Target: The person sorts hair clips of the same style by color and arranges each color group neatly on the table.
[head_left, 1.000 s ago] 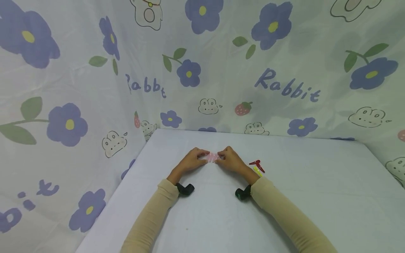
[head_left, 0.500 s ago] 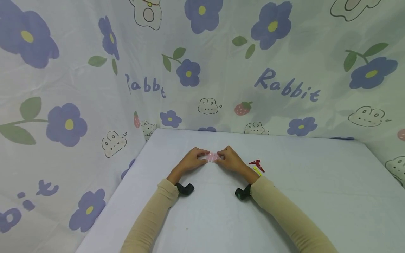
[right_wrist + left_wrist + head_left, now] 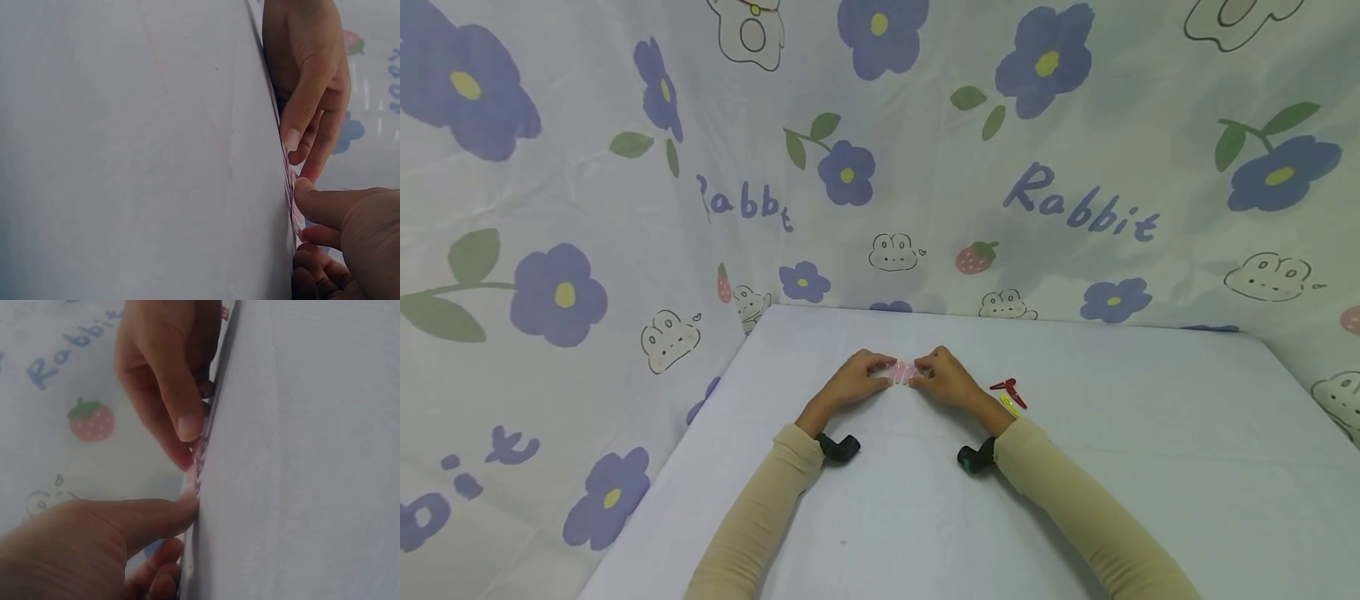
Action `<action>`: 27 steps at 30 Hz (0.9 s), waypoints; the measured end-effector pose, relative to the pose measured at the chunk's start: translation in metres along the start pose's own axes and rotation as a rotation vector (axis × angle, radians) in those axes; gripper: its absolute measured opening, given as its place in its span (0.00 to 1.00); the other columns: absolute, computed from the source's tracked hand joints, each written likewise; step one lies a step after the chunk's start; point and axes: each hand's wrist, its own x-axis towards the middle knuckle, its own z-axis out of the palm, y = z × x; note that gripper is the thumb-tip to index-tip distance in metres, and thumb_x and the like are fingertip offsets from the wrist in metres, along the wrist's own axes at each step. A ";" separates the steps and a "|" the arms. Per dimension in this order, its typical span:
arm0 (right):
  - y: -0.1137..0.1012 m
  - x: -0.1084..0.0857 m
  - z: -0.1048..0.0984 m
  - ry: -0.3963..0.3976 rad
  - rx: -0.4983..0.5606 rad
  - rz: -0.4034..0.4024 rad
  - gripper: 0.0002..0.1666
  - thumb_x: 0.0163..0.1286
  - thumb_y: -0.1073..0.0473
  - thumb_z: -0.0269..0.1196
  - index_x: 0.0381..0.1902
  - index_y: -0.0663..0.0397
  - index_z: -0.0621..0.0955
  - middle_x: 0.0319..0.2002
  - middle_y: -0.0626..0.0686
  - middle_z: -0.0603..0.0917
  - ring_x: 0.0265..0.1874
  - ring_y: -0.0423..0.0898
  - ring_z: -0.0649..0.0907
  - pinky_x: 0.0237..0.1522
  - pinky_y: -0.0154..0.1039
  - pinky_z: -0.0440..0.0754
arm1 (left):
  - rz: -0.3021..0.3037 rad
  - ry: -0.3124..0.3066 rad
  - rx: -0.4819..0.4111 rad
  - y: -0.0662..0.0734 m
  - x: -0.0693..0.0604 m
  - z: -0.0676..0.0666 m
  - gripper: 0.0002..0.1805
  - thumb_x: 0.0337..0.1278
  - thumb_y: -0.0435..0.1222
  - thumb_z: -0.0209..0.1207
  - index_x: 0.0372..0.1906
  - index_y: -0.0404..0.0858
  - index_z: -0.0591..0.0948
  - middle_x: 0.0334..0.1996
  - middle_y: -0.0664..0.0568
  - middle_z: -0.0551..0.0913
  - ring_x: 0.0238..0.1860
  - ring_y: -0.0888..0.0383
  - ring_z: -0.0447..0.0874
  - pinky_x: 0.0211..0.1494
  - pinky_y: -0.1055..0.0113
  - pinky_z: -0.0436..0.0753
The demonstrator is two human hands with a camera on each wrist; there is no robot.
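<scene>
On the white tabletop, between my hands in the head view, lies a row of several slender pink hair clips point(image 3: 902, 372), side by side. My left hand point(image 3: 852, 380) holds the row's left end between thumb and fingers. At the right end, my right hand point(image 3: 948, 380) grips it the same way. The left wrist view shows the pink clips point(image 3: 196, 464) low on the table, partly covered by the fingertips. In the right wrist view a pink strip of the clips point(image 3: 296, 215) shows beside my right thumb.
Red hair clips point(image 3: 1011, 390) and a yellow hair clip point(image 3: 1010, 406) lie right of my right hand, close to the forearm. Behind the white table point(image 3: 1150, 433) hangs a patterned cloth point(image 3: 925, 192), with another along the left side.
</scene>
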 end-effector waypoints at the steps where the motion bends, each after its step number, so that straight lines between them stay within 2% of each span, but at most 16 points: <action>1: 0.000 0.000 0.000 0.001 0.000 -0.003 0.27 0.67 0.54 0.69 0.60 0.62 0.81 0.46 0.56 0.77 0.42 0.46 0.75 0.47 0.42 0.77 | 0.002 0.003 0.001 0.000 0.000 0.000 0.23 0.64 0.38 0.65 0.63 0.44 0.80 0.51 0.47 0.79 0.53 0.52 0.76 0.60 0.53 0.77; 11: 0.002 -0.001 -0.001 0.017 -0.003 -0.045 0.26 0.67 0.56 0.69 0.60 0.63 0.81 0.45 0.57 0.77 0.40 0.46 0.75 0.44 0.40 0.76 | 0.014 0.007 -0.006 -0.002 0.000 0.001 0.23 0.63 0.37 0.65 0.62 0.43 0.80 0.51 0.46 0.79 0.52 0.51 0.77 0.60 0.52 0.77; 18: 0.001 -0.002 -0.006 0.006 0.024 -0.052 0.26 0.68 0.55 0.68 0.61 0.59 0.80 0.47 0.58 0.77 0.41 0.47 0.77 0.44 0.39 0.79 | 0.017 0.007 -0.006 -0.002 0.000 0.001 0.23 0.63 0.37 0.65 0.62 0.44 0.80 0.52 0.46 0.79 0.53 0.51 0.77 0.60 0.53 0.77; 23: -0.003 -0.003 -0.013 0.002 0.069 -0.033 0.25 0.68 0.53 0.68 0.61 0.57 0.80 0.49 0.58 0.78 0.42 0.48 0.79 0.41 0.38 0.80 | 0.010 0.007 0.006 -0.002 0.001 0.001 0.23 0.63 0.38 0.65 0.63 0.44 0.80 0.52 0.46 0.79 0.52 0.51 0.77 0.59 0.52 0.77; 27: -0.009 -0.004 -0.023 -0.001 0.072 -0.047 0.25 0.69 0.53 0.67 0.60 0.58 0.80 0.50 0.59 0.78 0.43 0.49 0.80 0.40 0.39 0.81 | 0.007 0.008 0.004 -0.003 0.002 0.001 0.23 0.63 0.37 0.65 0.63 0.44 0.80 0.52 0.46 0.80 0.52 0.52 0.77 0.59 0.52 0.77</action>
